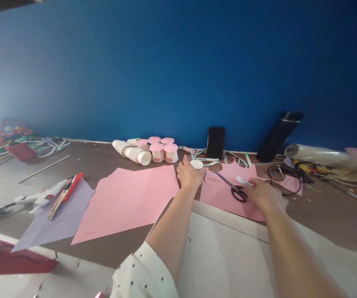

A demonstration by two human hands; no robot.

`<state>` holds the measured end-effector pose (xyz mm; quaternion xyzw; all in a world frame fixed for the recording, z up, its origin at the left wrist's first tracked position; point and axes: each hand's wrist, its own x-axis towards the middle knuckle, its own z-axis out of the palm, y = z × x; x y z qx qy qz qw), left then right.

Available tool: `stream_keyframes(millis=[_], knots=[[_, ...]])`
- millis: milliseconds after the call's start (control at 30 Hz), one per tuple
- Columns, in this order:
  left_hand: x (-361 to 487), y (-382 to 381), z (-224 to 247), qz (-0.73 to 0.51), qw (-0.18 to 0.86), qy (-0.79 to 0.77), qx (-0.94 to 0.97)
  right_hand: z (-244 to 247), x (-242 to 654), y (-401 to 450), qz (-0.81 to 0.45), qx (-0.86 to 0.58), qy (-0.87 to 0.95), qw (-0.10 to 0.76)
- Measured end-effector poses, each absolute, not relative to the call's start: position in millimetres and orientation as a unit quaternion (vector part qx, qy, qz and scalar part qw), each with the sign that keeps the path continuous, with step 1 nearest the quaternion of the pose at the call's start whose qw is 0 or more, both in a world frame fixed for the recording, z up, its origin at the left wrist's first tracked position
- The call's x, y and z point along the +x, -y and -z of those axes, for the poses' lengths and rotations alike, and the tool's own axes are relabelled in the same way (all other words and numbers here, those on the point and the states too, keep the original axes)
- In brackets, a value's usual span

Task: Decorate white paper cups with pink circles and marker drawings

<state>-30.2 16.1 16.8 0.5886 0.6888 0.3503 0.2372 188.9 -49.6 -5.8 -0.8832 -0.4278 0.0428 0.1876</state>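
"You have the head view's angle. What are the hands up to?"

"The left hand curls round a white cup, fingers on one side and thumb on the other. The right hand pinches a small white tube between thumb and fingers, above the right-hand pink paper and just beside the scissors."

"And how far along is it?"

"Part-way, I'd judge. Five pink-topped cups stand together near the blue wall — those look finished to me. The cup at the left hand shows a white face and no pink on it. Nested white cups lie on their sides next to the group, all bare, so they seem untouched."

"Is there paper left?"

"Plenty. The right-hand piece has a ragged, cut-away edge; the large pink sheet on the left is mostly whole, its upper left corner trimmed. A lilac sheet lies further left, with a red cutter and a white glue gun over it."

"Any brands or labels?"

"None I can read. The pink-topped cups carry some brownish print — too small to make out. The dark phone and the black flask show no lettering I can see."
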Motion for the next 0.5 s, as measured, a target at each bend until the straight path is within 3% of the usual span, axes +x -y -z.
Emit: stream_keyframes(millis=[267, 500], knots=[[-20, 5, -29, -0.465, 0.040, -0.545, 0.697, -15, 163, 61, -0.017, -0.842, 0.495, 0.215], [0, 21, -25, -0.162, 0.146, -0.555, 0.803, -13, 136, 64, -0.099, -0.808, 0.567, 0.125]])
